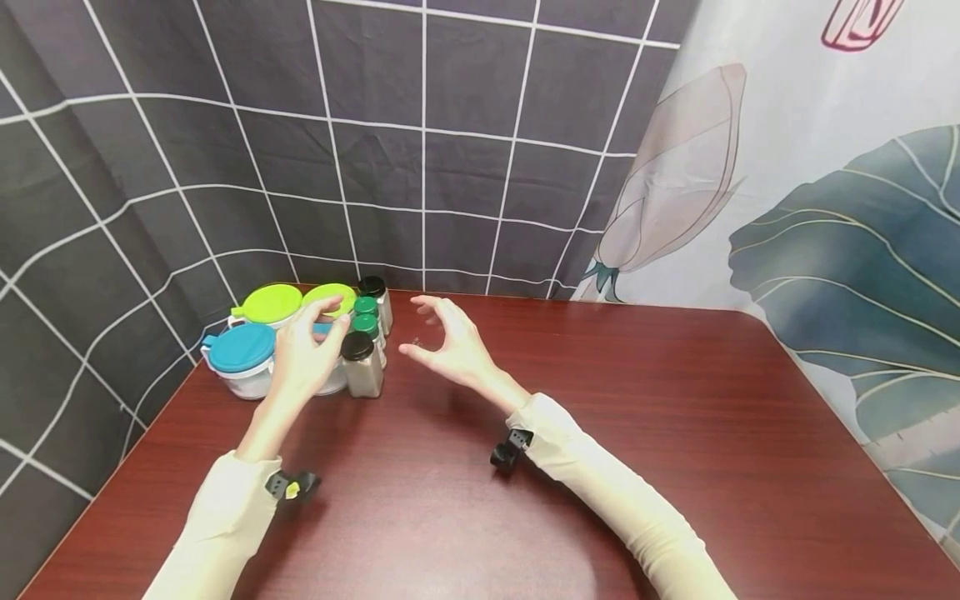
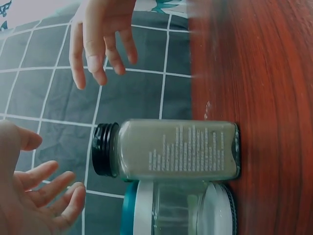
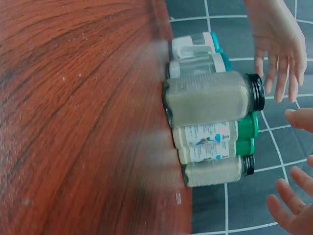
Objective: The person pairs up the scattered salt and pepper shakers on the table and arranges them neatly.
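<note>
Above a glossy wooden table (image 1: 600, 417), both hands (image 1: 300, 354) (image 1: 450, 346) apart, fingers relaxed, flanking a black-capped glass jar (image 1: 362, 365).

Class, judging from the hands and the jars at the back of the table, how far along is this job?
Done: nothing visibly; all jars sit clustered in the corner. In hand: the left hand and right hand hover open around the nearest black-capped spice jar, gripping nothing. Left: taking hold of it, then whatever follows.
</note>
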### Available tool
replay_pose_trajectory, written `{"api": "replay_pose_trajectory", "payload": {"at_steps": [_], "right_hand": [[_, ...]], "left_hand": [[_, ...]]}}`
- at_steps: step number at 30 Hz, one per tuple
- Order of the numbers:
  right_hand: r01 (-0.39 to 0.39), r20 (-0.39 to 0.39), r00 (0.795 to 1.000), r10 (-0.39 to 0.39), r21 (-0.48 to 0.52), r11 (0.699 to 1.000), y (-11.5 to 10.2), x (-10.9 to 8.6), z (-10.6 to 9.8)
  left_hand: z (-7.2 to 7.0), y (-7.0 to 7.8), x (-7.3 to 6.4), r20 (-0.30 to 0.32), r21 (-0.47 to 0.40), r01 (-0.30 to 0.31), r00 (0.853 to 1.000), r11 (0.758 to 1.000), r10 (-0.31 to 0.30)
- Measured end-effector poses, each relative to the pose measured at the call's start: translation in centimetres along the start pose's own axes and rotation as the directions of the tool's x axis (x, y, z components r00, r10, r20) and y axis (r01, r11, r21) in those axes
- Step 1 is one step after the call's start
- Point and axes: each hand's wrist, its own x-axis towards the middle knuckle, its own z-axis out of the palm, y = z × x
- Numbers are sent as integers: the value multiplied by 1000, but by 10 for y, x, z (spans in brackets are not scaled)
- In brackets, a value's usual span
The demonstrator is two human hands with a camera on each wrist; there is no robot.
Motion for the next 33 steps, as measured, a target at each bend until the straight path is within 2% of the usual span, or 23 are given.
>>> {"api": "replay_pose_trajectory", "payload": {"at_steps": [18, 33], "right_hand": [[-18, 34, 999, 14, 120, 993, -6, 2, 15], [1, 47, 999, -5, 91, 996, -9, 2, 26]], "left_hand": [[-13, -12, -7, -8, -34, 78, 997, 996, -78], [-21, -19, -11, -2, -19, 123, 992, 992, -123]]}}
